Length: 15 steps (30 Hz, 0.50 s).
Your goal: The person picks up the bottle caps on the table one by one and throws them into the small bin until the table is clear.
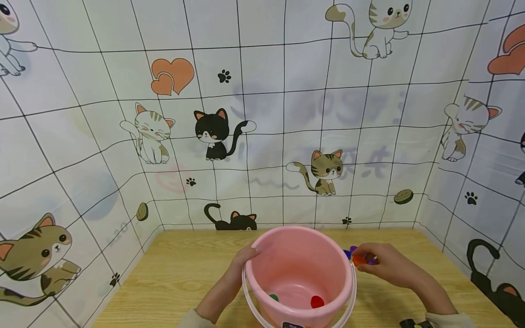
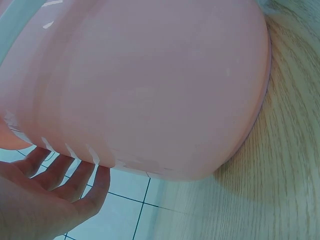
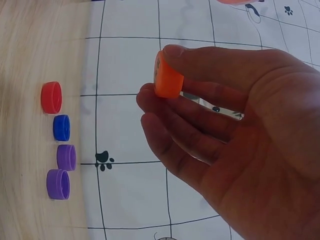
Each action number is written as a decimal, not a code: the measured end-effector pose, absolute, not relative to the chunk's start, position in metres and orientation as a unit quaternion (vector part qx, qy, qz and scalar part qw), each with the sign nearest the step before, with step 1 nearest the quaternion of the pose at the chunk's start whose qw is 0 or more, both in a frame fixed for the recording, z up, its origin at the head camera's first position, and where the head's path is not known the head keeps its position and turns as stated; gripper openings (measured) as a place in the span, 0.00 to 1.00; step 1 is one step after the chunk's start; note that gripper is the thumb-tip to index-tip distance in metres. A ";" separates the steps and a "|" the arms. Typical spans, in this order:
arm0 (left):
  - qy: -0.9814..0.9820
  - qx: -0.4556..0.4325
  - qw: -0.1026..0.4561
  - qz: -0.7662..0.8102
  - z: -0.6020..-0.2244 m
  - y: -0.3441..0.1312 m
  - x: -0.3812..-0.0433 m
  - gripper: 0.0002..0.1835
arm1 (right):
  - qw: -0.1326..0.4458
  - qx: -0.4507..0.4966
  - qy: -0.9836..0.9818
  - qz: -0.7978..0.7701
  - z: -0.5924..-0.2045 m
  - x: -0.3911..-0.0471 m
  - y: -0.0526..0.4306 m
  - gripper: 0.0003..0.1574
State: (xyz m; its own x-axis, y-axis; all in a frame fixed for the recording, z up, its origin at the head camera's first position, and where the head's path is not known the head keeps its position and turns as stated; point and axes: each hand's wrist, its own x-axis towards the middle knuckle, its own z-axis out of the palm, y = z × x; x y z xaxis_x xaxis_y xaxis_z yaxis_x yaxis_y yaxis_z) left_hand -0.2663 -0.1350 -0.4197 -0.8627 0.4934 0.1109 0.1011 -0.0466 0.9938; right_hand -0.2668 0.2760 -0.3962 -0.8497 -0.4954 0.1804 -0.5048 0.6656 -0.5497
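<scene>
A pink bucket [image 1: 295, 255] stands upright on the wooden table. My left hand [image 1: 235, 269] grips its left side, thumb over the rim and fingers against the outer wall. Inside, on the bottom, lie a red cap [image 1: 317, 301] and a partly hidden green piece [image 1: 273, 297]. Right of the bucket, my right hand [image 1: 389, 262] pinches an orange bottle cap [image 3: 169, 77] between thumb and fingers, raised off the table. Beyond that hand, a red cap [image 3: 51, 97], a blue cap [image 3: 61, 128] and two purple caps [image 3: 58, 184] sit in a row.
The bucket's white handle [image 1: 252, 300] hangs down round its front. Sheets printed with cats and grid lines [image 1: 262, 114] enclose the wooden table [image 1: 184, 255] at the back and both sides. A dark object [image 1: 410, 323] shows by the right sleeve.
</scene>
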 end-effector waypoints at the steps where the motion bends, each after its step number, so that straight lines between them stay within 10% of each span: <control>1: 0.675 0.219 0.143 0.690 -0.420 -0.135 -0.266 0.30 | 0.011 0.275 -0.912 0.303 -0.396 -0.266 0.276 0.16; 15: 0.672 0.227 0.142 0.691 -0.419 -0.134 -0.266 0.31 | 0.034 0.285 -0.909 0.300 -0.387 -0.261 0.273 0.15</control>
State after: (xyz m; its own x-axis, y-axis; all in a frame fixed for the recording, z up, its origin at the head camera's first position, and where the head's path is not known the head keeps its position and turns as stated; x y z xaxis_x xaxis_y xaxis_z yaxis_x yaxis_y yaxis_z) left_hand -0.2661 -0.1340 -0.4185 -0.8562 0.5018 0.1231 0.1090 -0.0574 0.9924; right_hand -0.2614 0.2727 -0.3872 -0.8347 -0.4986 0.2336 -0.5396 0.6565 -0.5271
